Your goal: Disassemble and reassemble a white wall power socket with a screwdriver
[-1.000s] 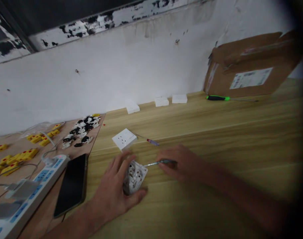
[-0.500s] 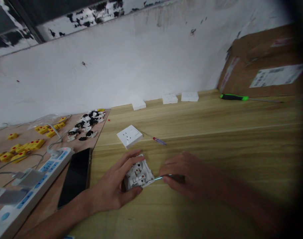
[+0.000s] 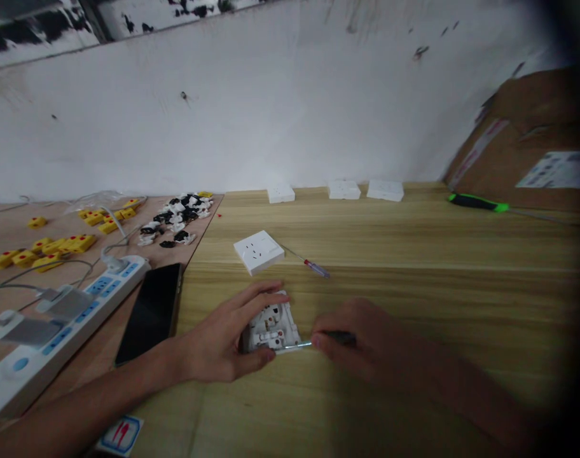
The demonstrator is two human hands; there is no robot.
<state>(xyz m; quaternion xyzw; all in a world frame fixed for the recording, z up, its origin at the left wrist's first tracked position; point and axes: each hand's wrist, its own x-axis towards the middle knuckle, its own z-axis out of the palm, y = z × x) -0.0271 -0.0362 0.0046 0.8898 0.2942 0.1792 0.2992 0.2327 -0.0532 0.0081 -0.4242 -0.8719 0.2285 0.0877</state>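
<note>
My left hand (image 3: 227,337) grips a white wall socket (image 3: 290,318) by its edges, its back turned up so the inner terminals show. In my right hand (image 3: 347,343) is a screwdriver (image 3: 297,345) with a dark handle, mostly covered by the fingers. Its metal shaft reaches left to the socket's lower edge; whether the tip sits in a screw is too small to tell. Just beyond lies another white socket (image 3: 259,252), face up, and beside it a small screwdriver (image 3: 317,268) with a clear purple handle.
At left are a white power strip (image 3: 87,312) with plugged-in chargers, a black phone (image 3: 151,312), yellow blocks (image 3: 77,243) and black-and-white parts (image 3: 180,215). Several white sockets (image 3: 344,189) line the wall. A green-black screwdriver (image 3: 478,203) lies by a cardboard box (image 3: 509,140).
The camera view has shifted, so a sticker now shows at the bottom left. Both hands keep their hold, and the screwdriver shaft now lies flatter against the socket's lower edge.
</note>
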